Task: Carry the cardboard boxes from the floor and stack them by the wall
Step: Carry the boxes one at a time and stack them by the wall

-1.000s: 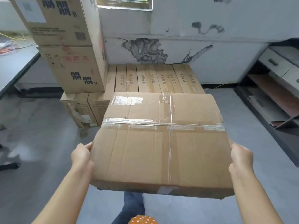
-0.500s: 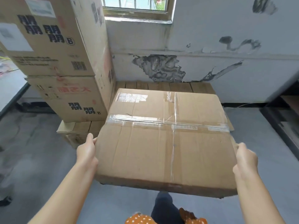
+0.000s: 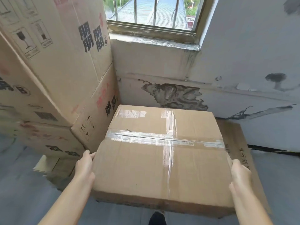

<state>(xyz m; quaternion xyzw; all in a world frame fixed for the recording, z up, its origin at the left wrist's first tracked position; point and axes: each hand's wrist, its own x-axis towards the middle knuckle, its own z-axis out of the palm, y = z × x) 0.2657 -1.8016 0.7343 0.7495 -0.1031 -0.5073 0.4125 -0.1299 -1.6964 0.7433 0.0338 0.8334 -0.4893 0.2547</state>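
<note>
A flat brown cardboard box (image 3: 159,156), sealed with crossed clear tape, fills the middle of the head view. My left hand (image 3: 84,168) grips its left side and my right hand (image 3: 240,174) grips its right side; the fingers go under the edges and are hidden. The box hangs over a low layer of flat boxes (image 3: 238,153) by the peeling wall (image 3: 170,95), and only that layer's right strip shows. A tall stack of large printed boxes (image 3: 61,75) stands just left of the carried box.
A barred window (image 3: 152,12) sits above the wall ledge. Smaller boxes (image 3: 53,168) lie under the tall stack at the lower left. Grey floor (image 3: 24,192) shows on both sides. My shoe (image 3: 156,218) is at the bottom edge.
I have walked closer to the wall. The carried box now covers nearly all of the low layer, and the tall stack looms larger on the left. Both hands kept their grip.
</note>
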